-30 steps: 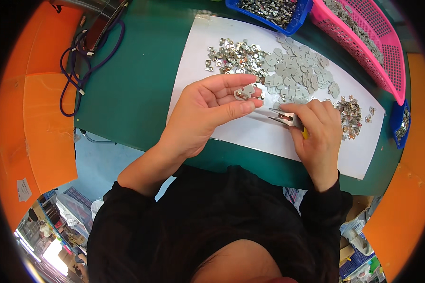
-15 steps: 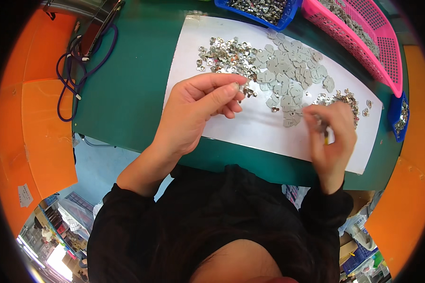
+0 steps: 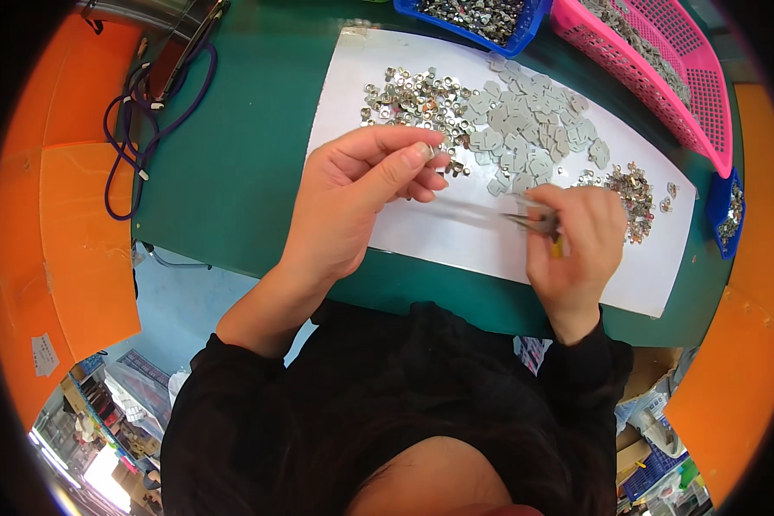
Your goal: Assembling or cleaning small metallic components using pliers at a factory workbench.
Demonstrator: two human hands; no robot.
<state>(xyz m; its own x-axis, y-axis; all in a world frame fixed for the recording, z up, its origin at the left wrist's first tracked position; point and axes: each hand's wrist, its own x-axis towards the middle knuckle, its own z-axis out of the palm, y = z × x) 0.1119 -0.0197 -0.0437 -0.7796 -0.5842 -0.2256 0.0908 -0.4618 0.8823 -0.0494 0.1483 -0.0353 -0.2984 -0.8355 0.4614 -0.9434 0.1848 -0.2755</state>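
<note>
My left hand (image 3: 340, 198) hovers over the white board (image 3: 464, 245), thumb and fingertips pinched together; what they hold is too small to make out. My right hand (image 3: 580, 249) is closed round pliers (image 3: 542, 224) with slim metal jaws and a bit of yellow at the handle. The jaws point left, toward my left hand, and are apart from it. Beyond my left hand lies a heap of shiny bent metal pieces (image 3: 421, 99). Flat grey plates (image 3: 529, 120) are spread beside it. Small metal fittings (image 3: 632, 193) form another pile just past my right hand.
At the table's far edge stand a blue tray (image 3: 531, 26) of small metal parts and a pink perforated basket (image 3: 701, 112) of grey pieces. A smaller blue tray (image 3: 729, 247) is at the right edge. A dark cord (image 3: 112, 142) lies on the green tabletop (image 3: 249, 112) at left.
My right hand has moved left and slightly nearer me with the pliers, away from the pile of small fittings. My left hand stays almost in place, still pinched.
</note>
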